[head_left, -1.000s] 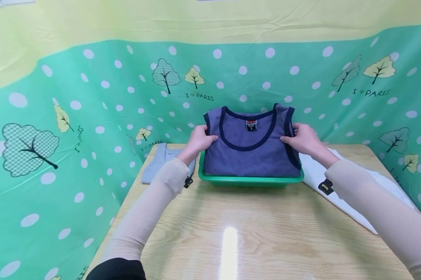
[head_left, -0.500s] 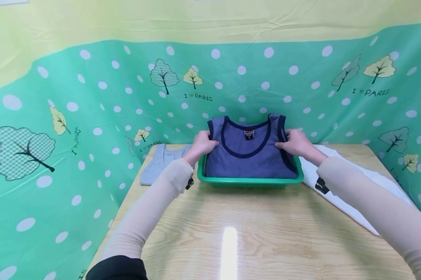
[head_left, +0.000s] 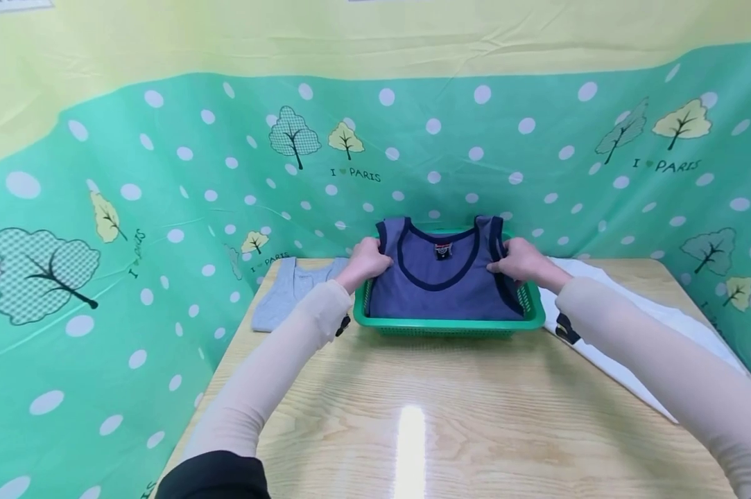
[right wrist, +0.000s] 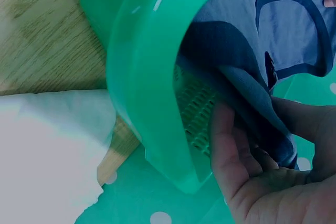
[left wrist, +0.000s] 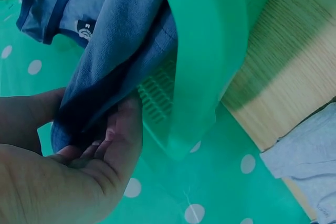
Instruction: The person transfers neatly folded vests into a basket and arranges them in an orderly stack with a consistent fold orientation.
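Observation:
A purple-blue tank top (head_left: pixel 437 294) with dark navy trim and a neck label lies folded in a green plastic basket (head_left: pixel 450 324), its shoulder straps standing up at the back. My left hand (head_left: pixel 367 259) pinches its left armhole edge, thumb in front and fingers behind. On the other side my right hand (head_left: pixel 520 262) grips the right armhole edge the same way. In the left wrist view the folded cloth (left wrist: pixel 123 35) runs between thumb and curled fingers, beside the basket rim (left wrist: pixel 210 51). The right wrist view shows the right fingers (right wrist: pixel 226 156) inside the basket's slotted wall.
A folded light grey tank top (head_left: pixel 281 298) lies on the wooden table (head_left: pixel 475 402) left of the basket. White cloth (head_left: pixel 637 346) spreads to the right, partly under the right forearm. A green polka-dot curtain (head_left: pixel 431 138) hangs close behind the basket and along both sides.
Both hands have lowered the purple-blue tank top into the basket and come slightly closer together. Its straps now sit lower, and more of the basket's sides and back rim show.

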A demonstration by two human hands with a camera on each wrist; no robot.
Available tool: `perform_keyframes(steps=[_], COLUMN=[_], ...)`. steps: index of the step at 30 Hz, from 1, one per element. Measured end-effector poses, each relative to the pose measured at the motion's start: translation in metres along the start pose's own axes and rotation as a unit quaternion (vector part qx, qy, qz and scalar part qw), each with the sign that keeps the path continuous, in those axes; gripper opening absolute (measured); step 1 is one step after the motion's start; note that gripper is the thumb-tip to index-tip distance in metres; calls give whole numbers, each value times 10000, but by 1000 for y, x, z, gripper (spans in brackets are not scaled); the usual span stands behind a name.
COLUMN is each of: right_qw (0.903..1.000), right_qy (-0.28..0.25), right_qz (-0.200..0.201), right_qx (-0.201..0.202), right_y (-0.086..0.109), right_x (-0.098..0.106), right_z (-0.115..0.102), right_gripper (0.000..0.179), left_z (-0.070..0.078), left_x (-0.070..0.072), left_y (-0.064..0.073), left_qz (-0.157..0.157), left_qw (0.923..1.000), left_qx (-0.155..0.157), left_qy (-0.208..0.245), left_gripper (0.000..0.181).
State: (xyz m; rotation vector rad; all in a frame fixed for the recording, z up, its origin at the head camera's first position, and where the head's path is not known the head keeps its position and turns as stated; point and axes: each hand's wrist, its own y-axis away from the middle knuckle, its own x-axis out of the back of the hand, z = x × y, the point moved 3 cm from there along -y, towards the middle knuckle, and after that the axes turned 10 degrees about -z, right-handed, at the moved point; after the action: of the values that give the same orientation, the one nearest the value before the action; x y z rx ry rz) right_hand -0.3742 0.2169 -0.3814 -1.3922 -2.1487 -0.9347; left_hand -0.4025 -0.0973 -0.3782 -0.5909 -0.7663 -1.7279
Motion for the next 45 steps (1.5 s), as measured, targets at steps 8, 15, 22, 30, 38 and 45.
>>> perform_keyframes(steps=[8,15,22,30,38,45], right_qw=[9995,9982,9968,9955,9940,9931], right_qy=[-38,68,156,210,242,392], right_qz=[-265,-441,-631,-808,-955,-1010], right_qx=[-188,-400,-474,-451,-475,-439], right_y=[-3,-12,-17,-18,-21,-25], right_x=[0,-4,-7,-9,-10,-11], right_z=[1,6,8,5,6,6], right_gripper=[26,28,36,22,48,31], left_z=[-2,-5,-4,0,1,1], left_x=[-3,-5,-10,-17,-23,-30], left_y=[-9,-12,-11,-10,-13,-18], left_qz=[-321,-650,-560,-250,-315,-460], left_qw=[9990,9965,9952,9852,9819,9735], left_qx=[308,528,210,164,337,211], left_qy=[-71,-52,-780,-1688,-1838,-2229], left_gripper=[28,14,9,19,61,80])
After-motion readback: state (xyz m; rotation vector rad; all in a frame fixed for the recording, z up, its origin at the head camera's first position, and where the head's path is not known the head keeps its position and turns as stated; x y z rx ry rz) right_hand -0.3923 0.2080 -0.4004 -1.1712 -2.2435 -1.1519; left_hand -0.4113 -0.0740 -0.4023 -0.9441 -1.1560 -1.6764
